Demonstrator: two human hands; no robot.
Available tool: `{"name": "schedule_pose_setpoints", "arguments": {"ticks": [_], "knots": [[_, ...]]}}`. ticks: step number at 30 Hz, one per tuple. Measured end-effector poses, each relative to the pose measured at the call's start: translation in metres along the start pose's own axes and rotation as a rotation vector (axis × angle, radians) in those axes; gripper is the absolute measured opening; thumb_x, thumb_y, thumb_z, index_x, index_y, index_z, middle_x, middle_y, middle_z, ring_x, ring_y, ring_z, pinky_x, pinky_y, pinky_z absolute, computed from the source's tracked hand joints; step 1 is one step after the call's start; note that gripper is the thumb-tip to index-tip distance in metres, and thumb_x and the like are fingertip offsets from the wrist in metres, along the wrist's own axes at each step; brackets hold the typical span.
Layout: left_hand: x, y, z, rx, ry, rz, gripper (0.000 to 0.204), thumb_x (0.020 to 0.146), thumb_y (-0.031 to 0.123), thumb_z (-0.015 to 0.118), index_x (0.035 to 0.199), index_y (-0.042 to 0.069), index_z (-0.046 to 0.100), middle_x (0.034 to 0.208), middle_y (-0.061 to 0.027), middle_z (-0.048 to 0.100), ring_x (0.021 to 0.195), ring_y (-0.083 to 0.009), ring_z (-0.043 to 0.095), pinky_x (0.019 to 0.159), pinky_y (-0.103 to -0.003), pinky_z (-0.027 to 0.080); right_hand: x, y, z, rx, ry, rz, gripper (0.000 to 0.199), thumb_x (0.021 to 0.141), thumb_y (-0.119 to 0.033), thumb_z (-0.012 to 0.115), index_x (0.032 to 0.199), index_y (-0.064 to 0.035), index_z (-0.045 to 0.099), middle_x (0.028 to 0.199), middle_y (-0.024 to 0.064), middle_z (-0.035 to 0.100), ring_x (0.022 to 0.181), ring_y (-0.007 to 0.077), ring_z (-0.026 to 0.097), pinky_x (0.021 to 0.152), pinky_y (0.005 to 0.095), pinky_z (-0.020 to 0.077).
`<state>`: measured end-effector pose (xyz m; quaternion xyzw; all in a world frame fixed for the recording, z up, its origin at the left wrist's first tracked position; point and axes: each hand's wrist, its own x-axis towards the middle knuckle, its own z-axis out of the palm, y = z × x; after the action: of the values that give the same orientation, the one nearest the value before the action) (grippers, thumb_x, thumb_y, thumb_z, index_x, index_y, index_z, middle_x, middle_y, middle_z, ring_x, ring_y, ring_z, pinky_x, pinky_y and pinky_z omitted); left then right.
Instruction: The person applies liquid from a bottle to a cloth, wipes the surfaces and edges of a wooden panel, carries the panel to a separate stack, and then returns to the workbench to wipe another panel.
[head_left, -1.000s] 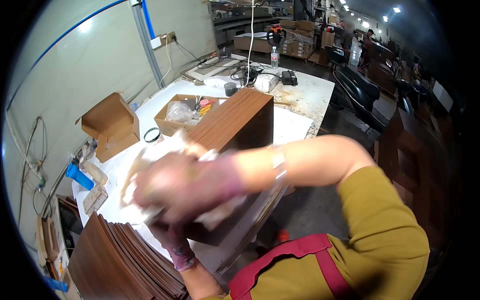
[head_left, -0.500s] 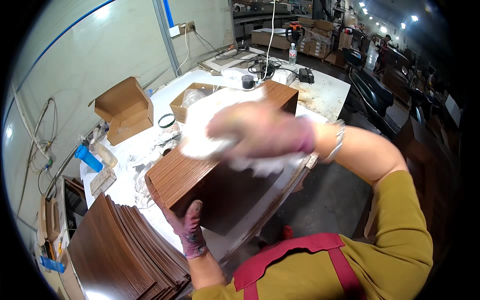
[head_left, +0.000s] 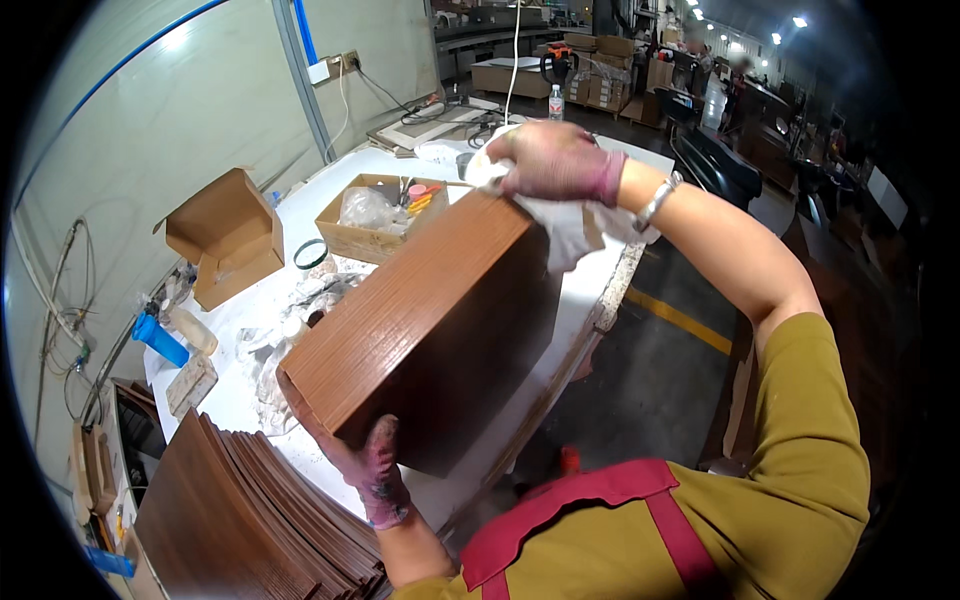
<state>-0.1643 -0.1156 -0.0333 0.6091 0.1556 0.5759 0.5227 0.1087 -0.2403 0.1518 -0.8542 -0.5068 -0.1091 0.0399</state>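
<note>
A dark brown wood-grain box [head_left: 415, 305] stands on the white worktable, its narrow long side facing up. At its near left corner, my gloved left hand [head_left: 376, 474] grips the edge; the thumb shows on the front face and most of the fingers are hidden behind the corner. My right hand [head_left: 558, 168], in a stained pinkish glove, is at the box's far end. It clasps a white cloth [head_left: 570, 228], which touches the top edge and hangs down beyond the far corner.
Left of my left hand lies a stack of brown panels [head_left: 240, 510]. Behind the box are a carton of small items [head_left: 350, 238], an open cardboard box [head_left: 232, 245], crumpled rags [head_left: 270, 370] and a blue bottle [head_left: 160, 338]. The table edge [head_left: 625, 270] runs along the right.
My right hand has swept the cloth from the middle of the box's top to its far end. The left hand keeps its grip on the near corner. The view has shifted slightly.
</note>
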Motion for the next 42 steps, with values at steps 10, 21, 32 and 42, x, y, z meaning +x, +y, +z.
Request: {"name": "schedule_pose_setpoints", "arguments": {"ticks": [10, 21, 32, 42], "knots": [[0.000, 0.003, -0.002, -0.058, -0.014, -0.014, 0.125, 0.058, 0.049, 0.086, 0.150, 0.003, 0.015, 0.144, -0.0147, 0.033, 0.127, -0.0266, 0.039, 0.107, -0.039, 0.033, -0.004, 0.003, 0.010, -0.061, 0.083, -0.199, 0.034, 0.078, -0.029, 0.066, 0.106, -0.0101, 0.067, 0.099, 0.0137, 0.068, 0.096, 0.0295, 0.064, 0.084, 0.0392, 0.0498], [0.001, 0.006, -0.005, -0.092, -0.004, -0.052, 0.125, 0.057, 0.048, 0.087, 0.150, 0.004, 0.016, 0.145, -0.0144, 0.032, 0.127, -0.0274, 0.040, 0.107, -0.039, 0.035, 0.002, -0.001, 0.013, 0.186, 0.093, -0.374, 0.032, 0.078, -0.030, 0.065, 0.103, -0.0111, 0.065, 0.105, 0.0125, 0.065, 0.099, 0.0302, 0.062, 0.084, 0.0374, 0.0492], [0.002, 0.022, 0.001, 0.059, -0.054, 0.040, 0.117, 0.064, 0.043, 0.082, 0.151, 0.008, 0.014, 0.151, -0.0144, 0.024, 0.134, -0.0279, 0.031, 0.112, -0.040, 0.024, -0.034, 0.104, -0.046, 0.146, 0.339, -0.034, 0.032, 0.082, -0.018, 0.067, 0.111, -0.0062, 0.065, 0.102, 0.0077, 0.066, 0.097, 0.0238, 0.063, 0.090, 0.0314, 0.0494], [0.007, 0.010, -0.002, 0.123, -0.065, 0.127, 0.102, 0.072, 0.036, 0.075, 0.150, 0.008, 0.016, 0.136, -0.0137, 0.039, 0.107, -0.0258, 0.054, 0.094, -0.036, 0.046, 0.008, 0.032, 0.009, -0.014, 0.092, -0.047, 0.034, 0.077, -0.021, 0.064, 0.108, -0.0100, 0.066, 0.103, 0.0110, 0.068, 0.096, 0.0273, 0.065, 0.083, 0.0356, 0.0513]]}}
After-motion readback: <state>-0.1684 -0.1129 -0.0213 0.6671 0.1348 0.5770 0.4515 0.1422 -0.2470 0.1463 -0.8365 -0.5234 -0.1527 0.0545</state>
